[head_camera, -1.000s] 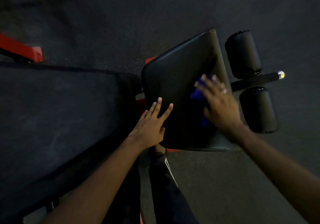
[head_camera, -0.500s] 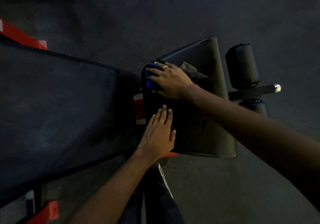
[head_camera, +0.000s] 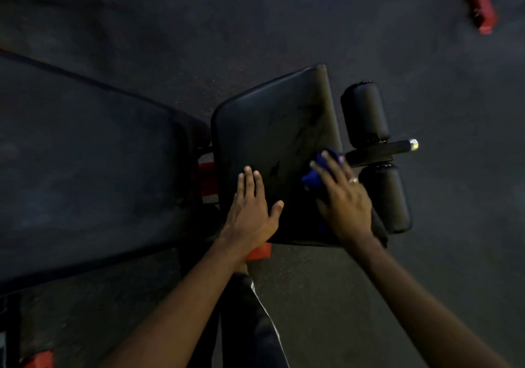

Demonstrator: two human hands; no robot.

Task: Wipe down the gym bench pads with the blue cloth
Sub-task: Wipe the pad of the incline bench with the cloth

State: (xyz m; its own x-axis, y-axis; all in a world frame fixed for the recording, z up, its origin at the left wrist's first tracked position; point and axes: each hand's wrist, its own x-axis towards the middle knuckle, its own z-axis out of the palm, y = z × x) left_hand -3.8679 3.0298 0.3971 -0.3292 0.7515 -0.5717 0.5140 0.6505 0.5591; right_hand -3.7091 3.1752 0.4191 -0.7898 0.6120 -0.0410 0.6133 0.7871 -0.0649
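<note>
Mid-wipe on seat pad (head_camera: 267, 129): my right hand (head_camera: 343, 200), fingers flat, presses blue cloth (head_camera: 315, 174) near its roller-side edge. Left hand (head_camera: 250, 211) flat, braced on pad. Back pad (head_camera: 85, 154), rollers (head_camera: 365, 112): can't tell if done.

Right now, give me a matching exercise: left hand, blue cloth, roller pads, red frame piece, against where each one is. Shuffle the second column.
Things
1. left hand
2. blue cloth
3. roller pads
4. red frame piece

Places
A. top right corner of the view
B. under the right hand, on the right part of the seat pad
C. flat on the seat pad, holding nothing
D. right of the seat pad, one on each side of the black bar

Pairs: 1-C, 2-B, 3-D, 4-A
</note>
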